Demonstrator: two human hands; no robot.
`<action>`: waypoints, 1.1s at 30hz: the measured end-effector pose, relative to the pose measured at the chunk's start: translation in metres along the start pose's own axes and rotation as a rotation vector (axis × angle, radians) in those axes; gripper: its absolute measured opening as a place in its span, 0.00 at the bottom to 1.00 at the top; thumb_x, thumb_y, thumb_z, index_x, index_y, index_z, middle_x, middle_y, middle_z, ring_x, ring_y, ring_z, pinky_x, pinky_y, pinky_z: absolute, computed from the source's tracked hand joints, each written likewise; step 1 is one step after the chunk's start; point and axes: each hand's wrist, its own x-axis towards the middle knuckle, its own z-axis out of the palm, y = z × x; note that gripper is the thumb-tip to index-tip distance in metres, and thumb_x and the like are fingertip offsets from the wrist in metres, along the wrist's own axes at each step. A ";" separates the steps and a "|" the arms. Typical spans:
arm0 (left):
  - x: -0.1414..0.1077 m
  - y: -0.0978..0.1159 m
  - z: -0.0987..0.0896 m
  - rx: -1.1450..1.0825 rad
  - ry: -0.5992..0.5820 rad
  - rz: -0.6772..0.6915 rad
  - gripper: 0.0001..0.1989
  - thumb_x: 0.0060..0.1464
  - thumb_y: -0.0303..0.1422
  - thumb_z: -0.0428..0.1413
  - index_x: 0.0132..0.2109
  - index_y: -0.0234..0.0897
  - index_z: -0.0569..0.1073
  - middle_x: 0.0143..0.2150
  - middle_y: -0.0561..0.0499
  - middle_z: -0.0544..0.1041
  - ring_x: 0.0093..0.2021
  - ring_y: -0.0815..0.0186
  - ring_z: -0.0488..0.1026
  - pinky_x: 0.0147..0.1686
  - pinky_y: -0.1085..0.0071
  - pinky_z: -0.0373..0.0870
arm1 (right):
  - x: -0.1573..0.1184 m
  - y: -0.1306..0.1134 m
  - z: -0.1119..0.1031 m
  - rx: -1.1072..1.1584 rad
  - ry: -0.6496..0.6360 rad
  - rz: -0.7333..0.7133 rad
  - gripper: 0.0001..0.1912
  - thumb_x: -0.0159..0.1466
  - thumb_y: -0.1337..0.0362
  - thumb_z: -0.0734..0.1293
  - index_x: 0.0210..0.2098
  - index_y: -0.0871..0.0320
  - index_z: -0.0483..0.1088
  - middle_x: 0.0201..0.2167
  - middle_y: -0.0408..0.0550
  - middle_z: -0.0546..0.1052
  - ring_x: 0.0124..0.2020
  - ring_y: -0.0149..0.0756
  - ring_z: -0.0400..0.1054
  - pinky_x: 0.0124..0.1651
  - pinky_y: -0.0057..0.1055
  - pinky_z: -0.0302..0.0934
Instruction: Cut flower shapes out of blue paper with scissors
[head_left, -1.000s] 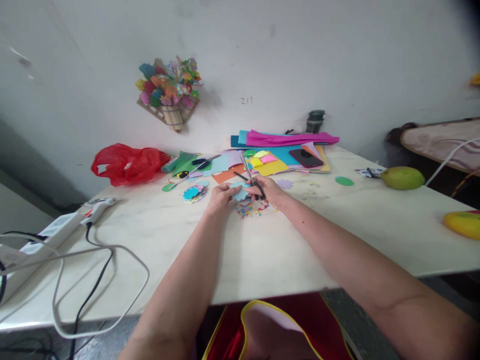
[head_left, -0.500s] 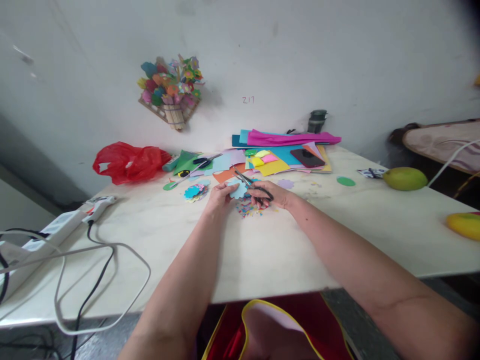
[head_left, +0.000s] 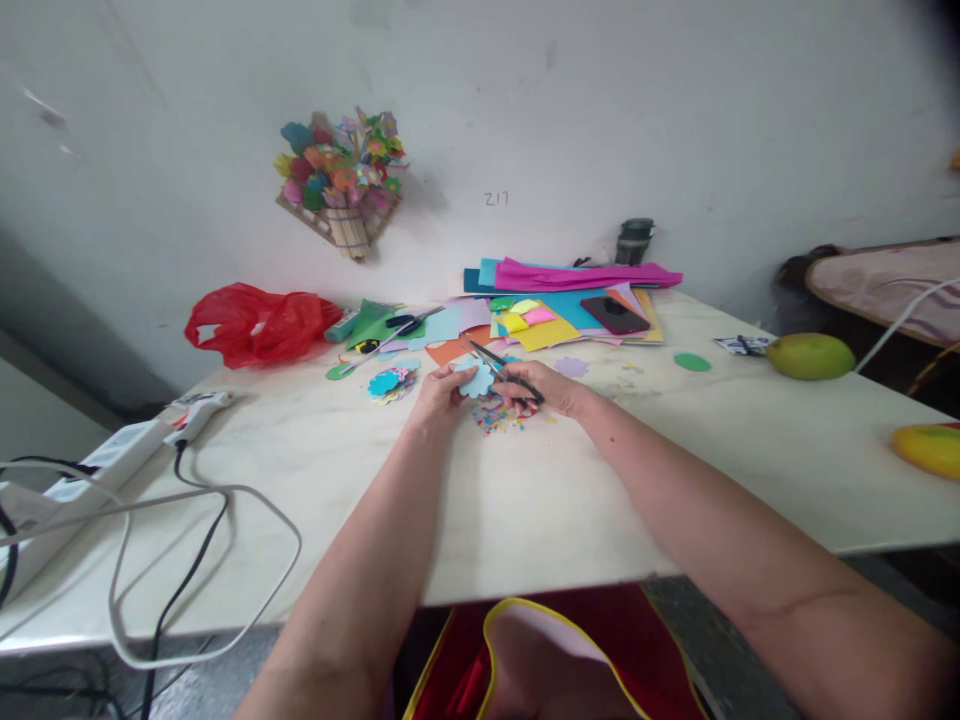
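Between thumb and fingers, my left hand (head_left: 442, 391) pinches a light blue paper flower (head_left: 475, 379) with a scalloped edge. My right hand (head_left: 546, 387) is wrapped round the black handles of a pair of scissors (head_left: 491, 354). Their blades lie at the flower's upper right edge and look slightly parted. Small coloured paper scraps (head_left: 501, 418) are scattered on the table beneath the hands. To the left of my left hand lies a small pile of cut paper flowers (head_left: 386, 383), a blue one on top.
Coloured paper sheets (head_left: 551, 335) and a phone (head_left: 615, 316) lie behind the hands. A second pair of scissors (head_left: 405, 323) and a red plastic bag (head_left: 259, 325) are at the back left. Cables (head_left: 217, 490) and a power strip (head_left: 112, 460) occupy the left side; a mango (head_left: 810, 357) sits right.
The scissors' blades have shifted slightly against the edge of the blue flower, and the right hand's fingers have moved a little on the handles. My left hand stays nearly still.
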 end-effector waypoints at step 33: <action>0.003 -0.002 -0.003 -0.019 0.018 -0.017 0.11 0.33 0.27 0.68 0.25 0.31 0.74 0.22 0.51 0.74 0.21 0.73 0.68 0.22 0.75 0.64 | 0.001 0.001 -0.001 0.021 0.058 0.052 0.15 0.52 0.59 0.74 0.33 0.62 0.70 0.15 0.40 0.70 0.11 0.25 0.58 0.14 0.23 0.53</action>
